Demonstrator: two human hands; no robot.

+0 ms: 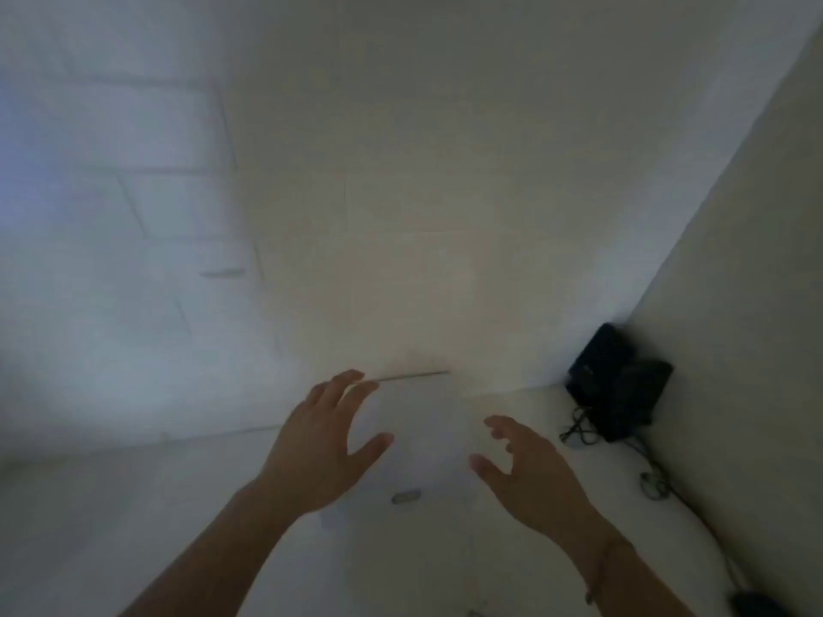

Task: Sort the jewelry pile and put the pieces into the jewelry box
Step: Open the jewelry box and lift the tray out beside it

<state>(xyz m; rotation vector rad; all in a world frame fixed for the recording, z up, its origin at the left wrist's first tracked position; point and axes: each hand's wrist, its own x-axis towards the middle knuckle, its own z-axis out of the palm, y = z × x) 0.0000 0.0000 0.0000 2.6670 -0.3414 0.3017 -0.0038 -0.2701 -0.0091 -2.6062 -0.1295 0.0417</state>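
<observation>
The picture is blurred and dim. My left hand [323, 443] hovers over a white surface [133, 505] with fingers spread and nothing in it. My right hand [521, 467] is a little to its right, fingers loosely bent, also holding nothing. A thin cord bracelet sits on my right wrist. Between the hands, nearer to me, lies a small grey oval piece [406, 496] on the white surface. No jewelry box or pile can be made out in this view.
A white tiled wall [401, 193] rises behind the surface. In the right corner a dark box-like object [619, 382] leans on the side wall, with tangled dark cords [579, 431] trailing toward me along the right edge.
</observation>
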